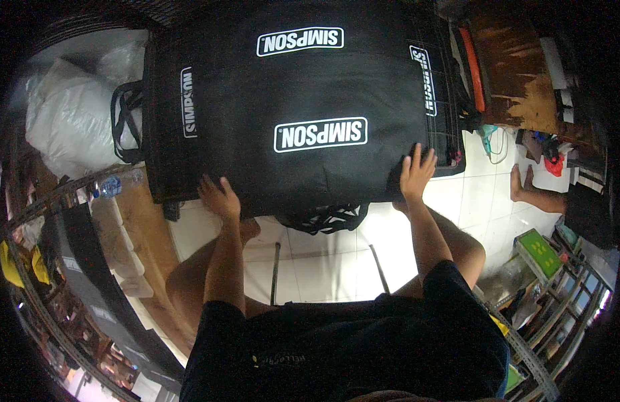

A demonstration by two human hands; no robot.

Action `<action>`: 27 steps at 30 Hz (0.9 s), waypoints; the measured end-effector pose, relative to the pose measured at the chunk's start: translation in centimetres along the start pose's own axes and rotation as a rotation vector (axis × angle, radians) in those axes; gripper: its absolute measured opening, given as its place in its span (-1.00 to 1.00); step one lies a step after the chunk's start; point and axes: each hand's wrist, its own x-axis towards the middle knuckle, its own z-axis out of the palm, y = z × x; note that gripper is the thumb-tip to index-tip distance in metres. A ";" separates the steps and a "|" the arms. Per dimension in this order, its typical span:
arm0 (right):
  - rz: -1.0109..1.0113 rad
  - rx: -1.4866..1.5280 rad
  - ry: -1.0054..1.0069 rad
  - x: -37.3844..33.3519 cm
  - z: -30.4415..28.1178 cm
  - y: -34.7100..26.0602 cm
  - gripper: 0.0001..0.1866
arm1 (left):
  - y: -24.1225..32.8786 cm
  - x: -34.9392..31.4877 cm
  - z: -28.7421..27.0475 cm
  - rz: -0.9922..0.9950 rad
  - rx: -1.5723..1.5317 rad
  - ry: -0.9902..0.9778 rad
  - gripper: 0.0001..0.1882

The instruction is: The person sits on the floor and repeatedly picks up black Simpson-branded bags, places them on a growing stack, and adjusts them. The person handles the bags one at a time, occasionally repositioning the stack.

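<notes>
A: What are you finding at far left?
B: White plastic bag (82,120), one, bulging. Black strap loops (127,124), hanging beside the main piece.

A: Your left grip?
B: Left hand (219,199), resting at the near left part of the black fabric piece (243,134), fingers loosely bent. Whether it is pinching any cloth, you cannot tell from here.

A: And the piece itself?
B: One, broad, bearing white-outlined printed patches; lying straight ahead of you, its near edge curving down above a black strappy bundle (323,220). Judged soft, floppy, slightly slick, not fragile; its bulk is suggesting some weight, and the middle is likely sagging if you are lifting one side only.

A: Right grip?
B: Right hand (417,174), lying on the near right corner, fingers spread and extended, clasping nothing visible.

A: Best hold?
B: Both near corners, where your hands are sitting, thumbs going under the hem.
</notes>
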 end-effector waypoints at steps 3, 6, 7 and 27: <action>0.208 -0.012 0.050 0.7 1.1 1.5 -0.51 | -1.1 0.9 0.1 -0.129 -0.011 0.013 -0.42; 0.246 0.009 0.030 1.4 1.7 3.2 -0.57 | -2.0 1.4 -0.1 -0.161 -0.074 0.039 -0.49; 0.303 -0.058 0.026 1.7 0.9 2.3 -0.58 | -1.2 1.8 -0.8 -0.121 -0.005 -0.019 -0.51; 0.120 0.312 0.086 1.7 3.4 5.3 -0.58 | -3.9 3.1 1.3 -0.250 -0.119 0.000 -0.77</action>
